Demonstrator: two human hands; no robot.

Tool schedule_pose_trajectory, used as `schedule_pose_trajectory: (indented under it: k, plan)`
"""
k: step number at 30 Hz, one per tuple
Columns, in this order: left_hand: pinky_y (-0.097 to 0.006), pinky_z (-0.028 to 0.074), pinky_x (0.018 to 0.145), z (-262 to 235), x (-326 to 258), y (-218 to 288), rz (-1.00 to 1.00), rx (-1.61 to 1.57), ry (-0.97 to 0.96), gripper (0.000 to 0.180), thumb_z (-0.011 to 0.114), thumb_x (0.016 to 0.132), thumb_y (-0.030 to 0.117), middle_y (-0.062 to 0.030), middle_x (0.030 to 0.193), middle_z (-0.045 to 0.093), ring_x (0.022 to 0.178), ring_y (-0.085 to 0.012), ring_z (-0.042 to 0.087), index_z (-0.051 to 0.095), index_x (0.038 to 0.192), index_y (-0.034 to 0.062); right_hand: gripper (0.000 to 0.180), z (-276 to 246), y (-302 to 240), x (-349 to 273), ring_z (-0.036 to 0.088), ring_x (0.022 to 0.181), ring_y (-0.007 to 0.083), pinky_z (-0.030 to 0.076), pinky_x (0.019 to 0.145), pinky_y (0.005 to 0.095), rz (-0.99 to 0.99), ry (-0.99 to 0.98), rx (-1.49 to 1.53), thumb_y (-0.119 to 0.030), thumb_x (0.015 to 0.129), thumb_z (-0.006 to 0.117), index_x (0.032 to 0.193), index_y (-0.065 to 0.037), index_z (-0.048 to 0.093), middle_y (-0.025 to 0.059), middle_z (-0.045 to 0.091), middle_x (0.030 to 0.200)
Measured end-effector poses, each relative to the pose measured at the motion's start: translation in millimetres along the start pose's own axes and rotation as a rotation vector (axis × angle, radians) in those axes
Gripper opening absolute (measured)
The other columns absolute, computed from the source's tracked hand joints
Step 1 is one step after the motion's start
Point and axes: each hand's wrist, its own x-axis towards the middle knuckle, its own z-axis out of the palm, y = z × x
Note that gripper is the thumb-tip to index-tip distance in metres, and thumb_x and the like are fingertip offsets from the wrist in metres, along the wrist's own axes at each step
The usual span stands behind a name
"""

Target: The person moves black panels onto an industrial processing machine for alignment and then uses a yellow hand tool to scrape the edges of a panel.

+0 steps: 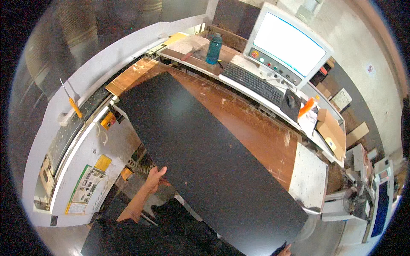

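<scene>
A long, flat black panel (205,149) stretches from the machine's edge at the far left to the lower right, above a brown board surface. My left hand (156,177) grips its near long edge, thumb on top and fingers curled below. At the panel's near right corner, my right hand (285,250) is closed on the edge; most of it is cut off by the picture's lower rim. The far left end of the panel lies close to a wooden strip (133,76) on the machine.
Beyond the brown board (256,123), a shelf holds a blue-green bottle (214,49), a keyboard (253,82), a mouse (291,99) and an orange bottle (306,107). Over it stands a monitor (290,41). A yellow-handled screwdriver (75,107) sticks up at left, near an emergency-stop button (109,121).
</scene>
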Motion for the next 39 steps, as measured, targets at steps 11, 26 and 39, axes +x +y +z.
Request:
schedule_pose_trajectory:
  k: [11, 26, 39]
  plan:
    - [-0.048, 0.064, 0.066, 175.0, -110.6, -81.7, -0.311, 0.085, -0.291, 0.05, 0.067, 0.098, 0.027, -0.0261, 0.102, 0.065, 0.074, -0.0369, 0.073, 0.044, 0.126, -0.0073, 0.071, -197.5, 195.0, 3.1, 0.047, 0.064, 0.018, 0.044, 0.061, 0.0417, 0.071, 0.134, 0.039, -0.061, 0.099, 0.053, 0.096, 0.007, 0.073, 0.0089, 0.06, 0.066]
    - [-0.041, 0.061, 0.064, 419.6, -142.1, -220.0, -0.388, 0.347, -0.692, 0.044, 0.072, 0.095, 0.031, -0.0128, 0.104, 0.068, 0.077, -0.0241, 0.071, 0.053, 0.121, 0.0016, 0.078, -274.6, 344.2, -241.5, 0.06, 0.083, 0.0314, 0.05, 0.081, 0.0472, 0.744, 0.343, 0.197, -0.061, 0.099, 0.051, 0.109, 0.014, 0.068, 0.0257, 0.072, 0.1]
    - [-0.037, 0.06, 0.071, 536.1, -24.5, -318.3, -0.306, 0.553, -0.744, 0.043, 0.063, 0.098, 0.047, -0.0077, 0.099, 0.07, 0.087, -0.022, 0.071, 0.065, 0.112, 0.0066, 0.066, -113.2, 276.7, -220.3, 0.06, 0.096, 0.0293, 0.05, 0.089, 0.0455, 0.807, 0.455, 0.53, -0.048, 0.101, 0.057, 0.118, 0.015, 0.064, 0.0276, 0.068, 0.114]
